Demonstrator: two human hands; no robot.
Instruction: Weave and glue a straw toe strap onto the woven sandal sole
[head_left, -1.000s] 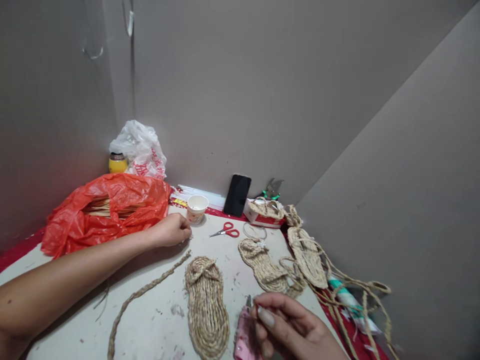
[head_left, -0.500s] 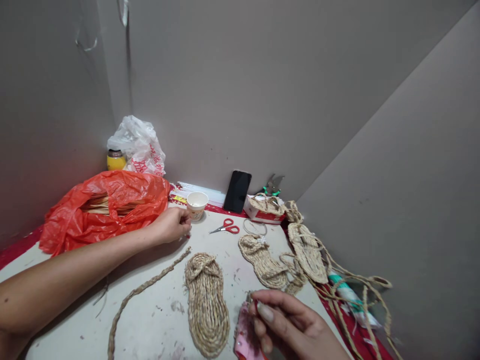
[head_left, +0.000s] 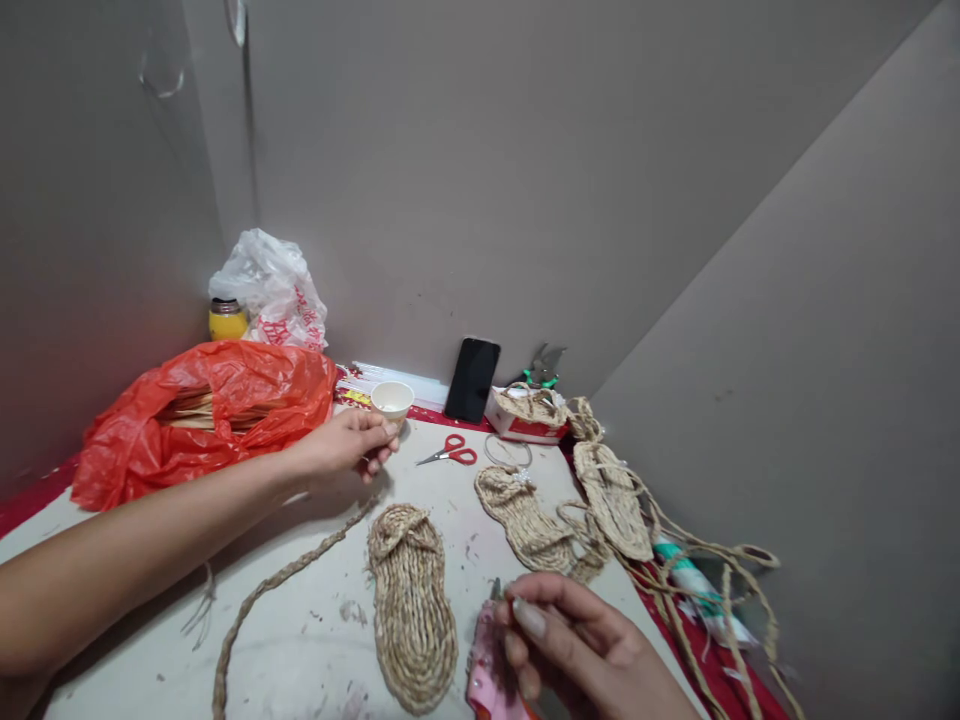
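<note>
My left hand [head_left: 360,443] is stretched forward in front of the white paper cup [head_left: 391,392], its fingers pinched together; what they hold, if anything, is too small to see. My right hand [head_left: 577,640] is at the lower right, thumb and forefinger pressed together on something I cannot make out. Beside its fingers is a pink cloth-like piece [head_left: 491,655] with small shiny dots. Between the hands lies a woven straw sole [head_left: 412,610] with a folded strap at its top. A braided straw cord [head_left: 262,590] lies left of it.
Red-handled scissors [head_left: 450,452] lie beyond the sole. More woven straw pieces [head_left: 525,525] and loose cords [head_left: 675,620] are on the right. A dark phone [head_left: 471,380] leans on the wall. A red plastic bag [head_left: 142,430] with straw strips sits left, near a yellow jar [head_left: 226,322].
My left hand has moved slightly right and overlaps the cup's lower part. A thin strand beneath my left forearm has shifted. My right hand stays nearly in place.
</note>
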